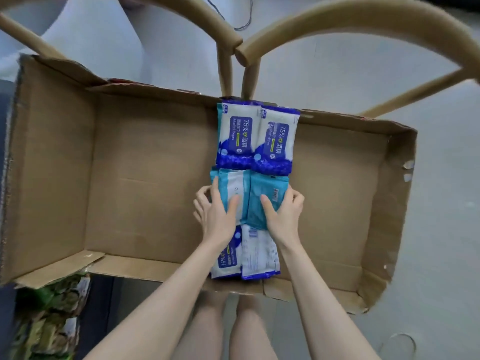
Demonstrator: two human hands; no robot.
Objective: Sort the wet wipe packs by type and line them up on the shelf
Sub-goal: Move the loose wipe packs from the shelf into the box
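An open cardboard box [145, 178] holds wet wipe packs in a column down its middle. Two blue-and-white 75% alcohol wipe packs [257, 136] lie side by side at the far wall. Two teal packs [259, 193] lie below them. My left hand [218, 214] grips the left teal pack, thumb on top and fingers round its left edge. My right hand [283, 211] grips the right teal pack the same way on its right edge. Two more blue-and-white packs [246, 253] lie at the near wall, one face down, partly under my wrists.
Two tan curved chair backs [337, 19] stand beyond the box on a grey floor. A green patterned bag [52, 315] lies at the lower left beside the box. A thin cable [241, 22] trails on the floor at the top. My legs show below the box.
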